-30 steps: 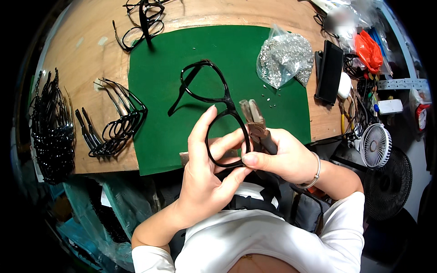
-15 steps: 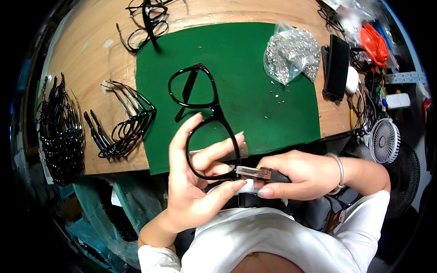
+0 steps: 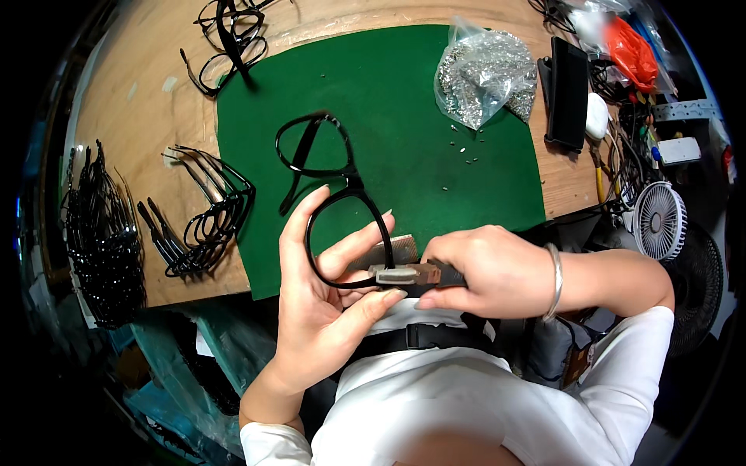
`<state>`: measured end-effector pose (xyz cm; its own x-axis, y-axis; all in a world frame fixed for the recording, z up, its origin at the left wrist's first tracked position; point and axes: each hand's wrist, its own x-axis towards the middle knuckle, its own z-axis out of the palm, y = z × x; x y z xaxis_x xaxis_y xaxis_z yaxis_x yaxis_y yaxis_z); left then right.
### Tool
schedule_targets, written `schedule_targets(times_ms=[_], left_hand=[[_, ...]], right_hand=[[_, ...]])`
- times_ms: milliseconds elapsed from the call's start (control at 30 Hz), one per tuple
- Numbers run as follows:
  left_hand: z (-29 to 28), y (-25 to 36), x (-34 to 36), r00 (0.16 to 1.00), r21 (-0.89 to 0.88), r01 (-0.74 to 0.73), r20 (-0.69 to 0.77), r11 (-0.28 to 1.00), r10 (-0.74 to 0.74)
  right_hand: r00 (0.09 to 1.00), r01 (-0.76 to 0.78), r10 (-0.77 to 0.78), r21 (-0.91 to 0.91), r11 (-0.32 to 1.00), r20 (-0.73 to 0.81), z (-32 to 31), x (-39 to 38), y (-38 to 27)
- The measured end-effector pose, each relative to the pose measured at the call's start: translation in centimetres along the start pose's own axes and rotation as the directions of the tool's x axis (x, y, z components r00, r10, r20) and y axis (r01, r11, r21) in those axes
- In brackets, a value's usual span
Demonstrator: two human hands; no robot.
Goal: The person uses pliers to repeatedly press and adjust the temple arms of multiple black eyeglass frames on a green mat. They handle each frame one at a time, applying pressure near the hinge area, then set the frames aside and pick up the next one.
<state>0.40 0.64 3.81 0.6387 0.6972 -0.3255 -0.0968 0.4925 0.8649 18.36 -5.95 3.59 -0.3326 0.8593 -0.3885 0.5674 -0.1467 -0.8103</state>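
Beside the green mat [image 3: 482, 186], fingers of the left hand [image 3: 315, 314] grip black spectacles [image 3: 353, 177] and those of the right hand [image 3: 497, 272] clasp pliers [image 3: 408, 274], whose slipping could scratch them.

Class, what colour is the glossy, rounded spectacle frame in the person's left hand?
Black: the spectacle frame in the left hand shows best in the head view.

The bare left hand [image 3: 317, 311] is cupped, index finger [image 3: 300, 225] pointing upward, thumb [image 3: 367, 312] slanting right, bare left forearm [image 3: 270, 396] rising from below; the bare right hand [image 3: 497, 272] is curled, back upward, bare right forearm [image 3: 610, 281] nearly level
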Motion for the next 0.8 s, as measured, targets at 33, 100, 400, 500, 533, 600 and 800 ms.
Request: schedule_targets(times_ms=[33,100,400,500,533,600,800], left_hand=[[-0.1,-0.1,0.0,1.0,0.018,0.006,0.007,1.0,-0.006],[-0.6,-0.6,0.2,1.0,0.052,0.018,0.016,0.998,-0.019],[-2.9,-3.9,-1.3,0.95,0.007,-0.186,0.255,0.983,0.178],[-3.1,-4.6,-3.0,0.976,0.11,-0.179,0.148,0.978,0.161],[-2.6,-4.4,-3.1,0.99,0.133,-0.101,0.112,0.986,0.087],[-1.7,-4.5,-2.6,0.997,0.09,-0.005,0.075,0.996,-0.001],[-2.6,-4.2,-2.2,0.941,-0.432,0.182,0.338,0.883,-0.029]], right_hand=[[0.999,0.026,-0.027,0.056,0.998,0.021,-0.4,0.0,0.4],[0.997,-0.022,0.025,0.037,0.999,-0.068,-1.1,-0.8,1.1],[0.942,-0.172,0.005,-0.467,0.868,-0.337,2.0,-1.6,5.6],[0.879,-0.235,0.033,-0.373,0.897,-0.475,0.6,-0.9,5.9],[0.87,-0.213,0.027,-0.324,0.922,-0.493,0.5,-0.3,6.6],[0.881,-0.26,0.115,-0.268,0.928,-0.459,0.4,1.2,7.7],[0.854,-0.252,-0.01,-0.43,0.867,-0.521,1.2,2.0,8.3]])
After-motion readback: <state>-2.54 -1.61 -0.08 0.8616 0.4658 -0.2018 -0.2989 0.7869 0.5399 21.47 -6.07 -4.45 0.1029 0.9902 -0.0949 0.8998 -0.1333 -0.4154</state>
